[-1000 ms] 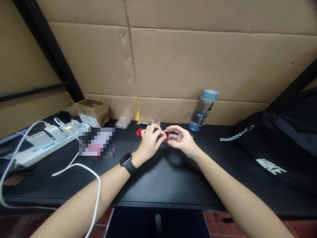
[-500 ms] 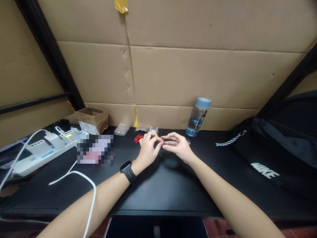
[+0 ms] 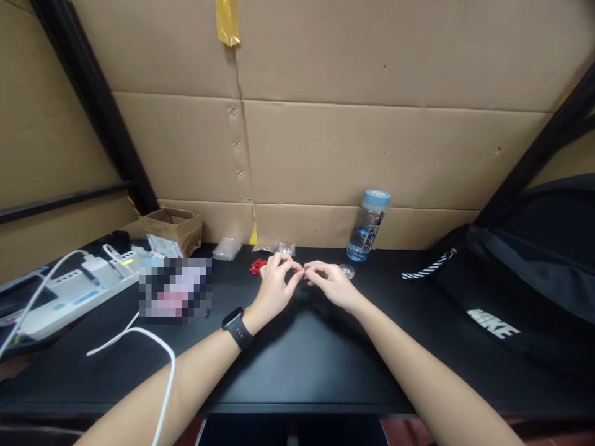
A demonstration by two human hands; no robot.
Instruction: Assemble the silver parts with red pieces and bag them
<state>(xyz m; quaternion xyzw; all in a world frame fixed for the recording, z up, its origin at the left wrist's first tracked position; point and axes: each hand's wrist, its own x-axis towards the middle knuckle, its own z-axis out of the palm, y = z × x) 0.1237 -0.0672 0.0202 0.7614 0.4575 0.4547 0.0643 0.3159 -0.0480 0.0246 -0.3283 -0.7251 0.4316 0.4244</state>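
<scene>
Piece (image 3: pixel 304 270), small, thin and pale-edged, pinched between the two hands above the middle of the black tabletop (image 3: pixel 302 365), too small and too covered by fingers to identify. Gripped on its left edge by the left hand (image 3: pixel 275 282), with thumb and forefinger brought together and a bit of red showing between them; gripped on its right edge by the right hand (image 3: pixel 335 282), with thumb and fingertips gathered tightly against it. Just beyond the left hand, partly hidden behind its fingers, a tangled red bundle (image 3: pixel 257 267) lying on the tabletop. Behind the same fingers, near the cardboard wall (image 3: pixel 325 148), a small clear bag (image 3: pixel 286 249); farther left, a flat clear packet (image 3: pixel 227 249). Just behind the right wrist, a round clear object (image 3: pixel 346 271). Beyond that, near the wall, an upright blue-capped bottle (image 3: pixel 365 229), partly filled. Well apart to the left, an open cardboard box (image 3: pixel 171 230) and a white power strip (image 3: pixel 79 303); well apart to the right, a black bag (image 3: pixel 520 272).
</scene>
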